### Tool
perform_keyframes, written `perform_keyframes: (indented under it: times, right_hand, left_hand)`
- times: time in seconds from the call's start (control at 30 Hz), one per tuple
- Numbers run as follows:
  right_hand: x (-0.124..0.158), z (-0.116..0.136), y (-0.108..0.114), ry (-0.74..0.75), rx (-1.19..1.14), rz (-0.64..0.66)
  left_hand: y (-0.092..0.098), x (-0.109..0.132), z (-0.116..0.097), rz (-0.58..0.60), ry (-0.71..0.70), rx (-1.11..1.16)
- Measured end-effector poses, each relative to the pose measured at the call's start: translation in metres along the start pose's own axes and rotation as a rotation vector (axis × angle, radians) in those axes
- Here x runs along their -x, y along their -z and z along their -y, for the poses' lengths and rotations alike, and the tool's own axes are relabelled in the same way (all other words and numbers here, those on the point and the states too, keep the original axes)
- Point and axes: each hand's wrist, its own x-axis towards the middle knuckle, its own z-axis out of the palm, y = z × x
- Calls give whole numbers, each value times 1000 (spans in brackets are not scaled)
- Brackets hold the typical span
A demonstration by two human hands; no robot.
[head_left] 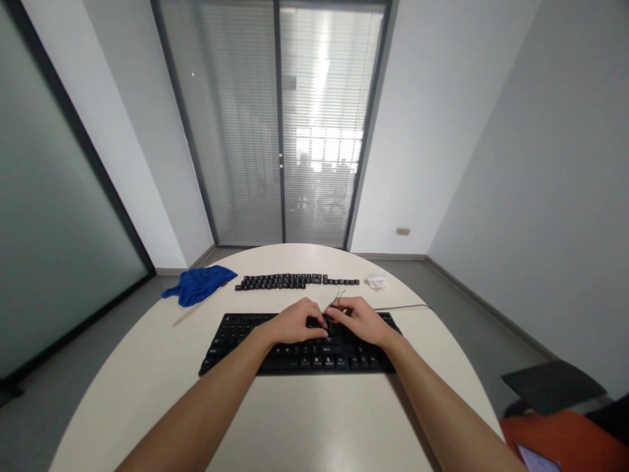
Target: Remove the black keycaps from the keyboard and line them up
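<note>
Bending over one black keyboard [339,362] on one pale table [314,419], seen in the head view with two bare hands close together above the middle and right of the keys. Pinching one thin wire tool [340,294] between thumb and fingers of the right hand [361,320], tip pointing up and away. Curling the left hand [297,321] just beside it, with thumb and fingertips near the keys; cannot tell whether anything is between them. Facing two groups of loose black keycaps [280,282] lined up beyond the keyboard, in pieces too small to count. Flanked at far left by one blue cloth [201,285] and one narrow pale strip [189,314], at far right by one crumpled white tissue [377,282], with one cable [405,306] running right from behind the keyboard. Set before two glass panels [246,144] with blinds, near one orange seat [565,436] at lower right.
</note>
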Motion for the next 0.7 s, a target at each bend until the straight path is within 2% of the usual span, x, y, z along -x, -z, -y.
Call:
perform_keyframes:
  times: [0.23, 0.5, 0.7]
  right_hand:
    - [-1, -18, 0, -82, -118, -30]
    - [-2, -15, 0, -77, -140, -60]
    - [-3, -18, 0, -82, -137, -117]
  left_hand:
    - [0, 0, -2, -29, 21, -14]
    - [0, 1, -3, -44, 19, 9]
    - [-3, 0, 1, -100, 117, 134]
